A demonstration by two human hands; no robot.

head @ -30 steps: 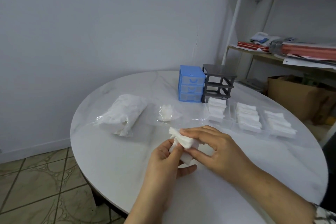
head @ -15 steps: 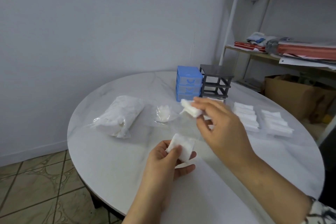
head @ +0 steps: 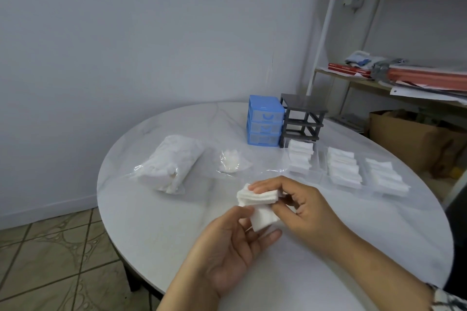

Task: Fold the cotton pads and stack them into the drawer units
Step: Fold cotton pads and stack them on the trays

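Change: your right hand (head: 307, 206) has come back from the far side of the table, and both hands meet again at lower centre of the frame.
Right grip: you've got a thin stack of cotton pads (head: 257, 197) pinched flat, fingers over the top, thumb beneath.
Left grip: your left hand (head: 233, 242) lies palm up, thumb pressing a single pad (head: 264, 217) against the fingers.
Contact: stack sits just above the single pad, the two touching or nearly so; I can't tell which.
Table: round white marble top (head: 156, 230), hands held just over it.
Drawers out: three clear drawers (head: 324, 171) lie in a row at centre right, each lined with folded pads (head: 345, 169).
Units: blue drawer unit (head: 265, 124) stands at upper centre, drawers in; grey frame (head: 302, 121) touching its right side, its slots bare.
Supply: big plastic bag of pads (head: 174, 163) at centre left; a small, nearly flat bag (head: 231, 163) lies between it and the drawers.
Background: shelf rack (head: 366, 83) with papers at upper right, cardboard box (head: 409, 141) below it.
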